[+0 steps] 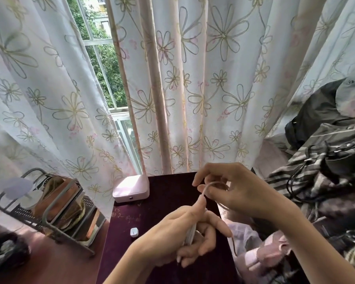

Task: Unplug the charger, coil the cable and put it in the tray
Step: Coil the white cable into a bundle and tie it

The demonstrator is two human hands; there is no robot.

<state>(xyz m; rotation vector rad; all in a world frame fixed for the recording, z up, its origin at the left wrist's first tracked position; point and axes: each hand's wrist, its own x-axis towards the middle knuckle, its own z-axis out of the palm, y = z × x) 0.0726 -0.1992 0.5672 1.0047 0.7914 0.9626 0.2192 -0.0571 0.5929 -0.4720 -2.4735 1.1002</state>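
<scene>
Over the dark purple table [164, 206] my left hand [178, 236] is closed around a bundle of white cable [190, 234], with several loops lying across its fingers. My right hand [230, 187] pinches the free run of the same cable just above and holds it in an arch. A loose end of cable hangs down off the table's right side. The small white charger plug [134, 232] lies alone on the table, left of my left hand. A pink box-like tray [131, 188] stands at the table's back left corner.
Flowered curtains [193, 89] hang right behind the table, with a window gap at the left. A metal rack [49, 208] with books stands on the left. Piled clothes, a bag and dark cords [326, 171] crowd the right side.
</scene>
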